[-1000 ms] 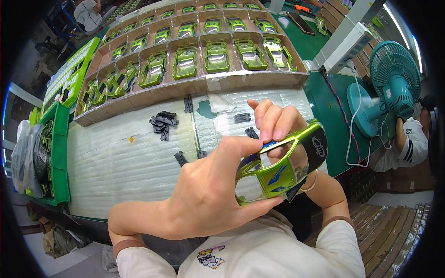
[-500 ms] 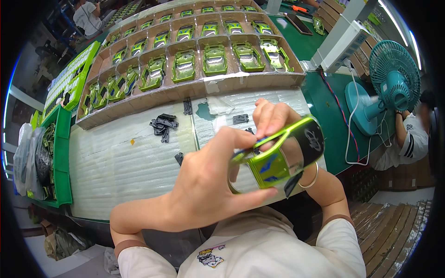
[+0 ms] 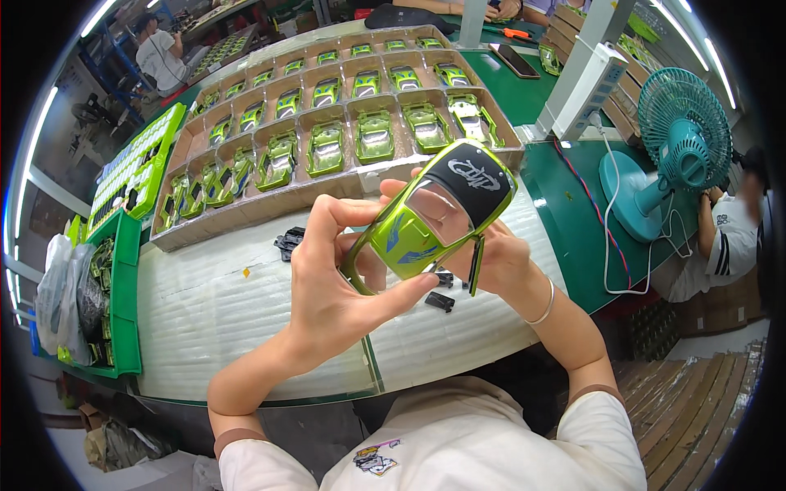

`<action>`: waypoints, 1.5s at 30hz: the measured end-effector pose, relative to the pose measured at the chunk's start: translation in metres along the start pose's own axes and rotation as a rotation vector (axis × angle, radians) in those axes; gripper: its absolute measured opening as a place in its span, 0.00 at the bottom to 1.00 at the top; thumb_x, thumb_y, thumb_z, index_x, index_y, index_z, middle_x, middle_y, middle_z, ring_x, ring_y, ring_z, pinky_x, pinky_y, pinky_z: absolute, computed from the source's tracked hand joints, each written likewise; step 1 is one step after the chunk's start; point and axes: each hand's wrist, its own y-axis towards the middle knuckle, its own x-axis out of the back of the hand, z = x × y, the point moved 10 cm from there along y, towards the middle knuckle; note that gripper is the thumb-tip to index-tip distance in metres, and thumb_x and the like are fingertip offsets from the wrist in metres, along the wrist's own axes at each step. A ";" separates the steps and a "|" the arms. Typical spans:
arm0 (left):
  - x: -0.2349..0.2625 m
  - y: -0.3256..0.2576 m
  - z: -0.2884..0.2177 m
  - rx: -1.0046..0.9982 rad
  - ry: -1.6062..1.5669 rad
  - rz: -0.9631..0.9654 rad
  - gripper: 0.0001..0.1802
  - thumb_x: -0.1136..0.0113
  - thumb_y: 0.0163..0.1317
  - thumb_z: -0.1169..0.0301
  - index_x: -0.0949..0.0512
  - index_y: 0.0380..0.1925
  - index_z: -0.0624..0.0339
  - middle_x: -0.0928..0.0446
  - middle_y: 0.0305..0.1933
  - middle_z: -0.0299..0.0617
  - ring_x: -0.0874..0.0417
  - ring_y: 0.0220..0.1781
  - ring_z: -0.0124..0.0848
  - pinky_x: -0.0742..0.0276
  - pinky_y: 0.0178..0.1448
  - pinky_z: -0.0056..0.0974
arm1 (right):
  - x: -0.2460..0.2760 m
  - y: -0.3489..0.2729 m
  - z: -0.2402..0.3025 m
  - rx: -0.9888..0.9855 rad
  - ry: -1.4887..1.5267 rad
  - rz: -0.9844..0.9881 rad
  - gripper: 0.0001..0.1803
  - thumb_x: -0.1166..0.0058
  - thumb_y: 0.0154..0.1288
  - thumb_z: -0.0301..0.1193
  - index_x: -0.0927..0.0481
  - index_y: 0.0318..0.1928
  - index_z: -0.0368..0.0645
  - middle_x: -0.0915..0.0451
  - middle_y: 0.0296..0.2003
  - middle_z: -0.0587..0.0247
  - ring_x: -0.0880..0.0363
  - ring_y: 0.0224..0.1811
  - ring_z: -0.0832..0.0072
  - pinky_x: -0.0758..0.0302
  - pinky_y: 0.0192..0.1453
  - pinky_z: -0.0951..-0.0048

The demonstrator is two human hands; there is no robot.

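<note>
bright overhead strip lights | soft shadows | sharp centre | fisheye bending, black vignette at rim

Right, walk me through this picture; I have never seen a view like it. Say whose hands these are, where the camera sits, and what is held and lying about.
The camera sits on a person's head and looks down, so edges bend. Both hands are that person's own: the left hand and right hand hold a green toy car body above the white-padded bench. Small black parts lie beneath. Behind, a cardboard tray holds more green bodies; a teal fan stands to the right.
</note>
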 end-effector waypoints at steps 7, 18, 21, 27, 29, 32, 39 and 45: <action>-0.018 -0.008 0.025 0.223 -0.284 0.200 0.29 0.35 0.50 0.58 0.38 0.43 0.63 0.34 0.47 0.45 0.26 0.45 0.31 0.26 0.46 0.33 | 0.010 -0.006 0.001 0.068 -0.204 -0.132 0.52 0.27 0.29 0.30 0.42 0.59 0.42 0.37 0.57 0.57 0.37 0.59 0.67 0.36 0.61 0.65; 0.015 -0.012 0.075 0.633 -0.501 0.315 0.25 0.64 0.66 0.52 0.33 0.51 0.61 0.27 0.43 0.46 0.22 0.37 0.33 0.25 0.38 0.35 | 0.021 -0.001 0.003 0.079 -0.523 -0.206 0.53 0.30 0.37 0.34 0.47 0.64 0.44 0.45 0.63 0.55 0.51 0.67 0.64 0.53 0.68 0.53; 0.129 0.037 0.072 0.347 0.038 -0.088 0.26 0.54 0.62 0.54 0.34 0.52 0.63 0.26 0.44 0.46 0.24 0.42 0.35 0.29 0.47 0.36 | 0.021 0.002 0.004 0.038 -0.609 -0.234 0.48 0.33 0.42 0.36 0.46 0.64 0.44 0.43 0.62 0.55 0.50 0.67 0.65 0.54 0.67 0.51; 0.346 0.081 0.146 0.492 1.264 -0.520 0.34 0.43 0.52 0.52 0.37 0.53 0.63 0.34 0.53 0.59 0.30 0.53 0.50 0.36 0.54 0.53 | 0.020 0.005 -0.007 -0.033 -0.635 -0.227 0.36 0.40 0.49 0.31 0.39 0.59 0.42 0.38 0.59 0.54 0.45 0.65 0.65 0.48 0.65 0.60; 0.366 0.093 0.175 0.626 1.400 -0.524 0.33 0.44 0.52 0.52 0.36 0.52 0.62 0.34 0.53 0.58 0.32 0.55 0.50 0.38 0.55 0.53 | 0.024 0.006 -0.009 -0.049 -0.613 -0.219 0.34 0.42 0.50 0.29 0.38 0.58 0.42 0.38 0.59 0.54 0.45 0.65 0.65 0.48 0.65 0.61; 0.384 0.108 0.222 0.746 1.463 -0.516 0.31 0.44 0.52 0.53 0.36 0.51 0.60 0.35 0.54 0.57 0.34 0.56 0.51 0.40 0.56 0.52 | 0.028 0.006 -0.007 -0.066 -0.607 -0.232 0.30 0.44 0.51 0.27 0.37 0.57 0.40 0.38 0.59 0.54 0.44 0.65 0.65 0.47 0.65 0.61; 0.338 0.157 0.224 0.393 1.505 -0.451 0.29 0.38 0.45 0.51 0.24 0.37 0.66 0.25 0.41 0.56 0.25 0.47 0.47 0.29 0.49 0.45 | 0.040 0.005 0.004 -0.052 -0.551 -0.305 0.26 0.47 0.54 0.25 0.35 0.55 0.39 0.36 0.57 0.54 0.42 0.63 0.66 0.43 0.64 0.61; 0.331 0.155 0.273 0.847 1.248 -0.227 0.29 0.36 0.41 0.54 0.23 0.42 0.62 0.26 0.49 0.54 0.25 0.51 0.46 0.29 0.54 0.43 | 0.043 0.004 0.010 0.009 -0.514 -0.330 0.25 0.48 0.54 0.25 0.35 0.54 0.36 0.34 0.55 0.53 0.39 0.61 0.66 0.40 0.62 0.63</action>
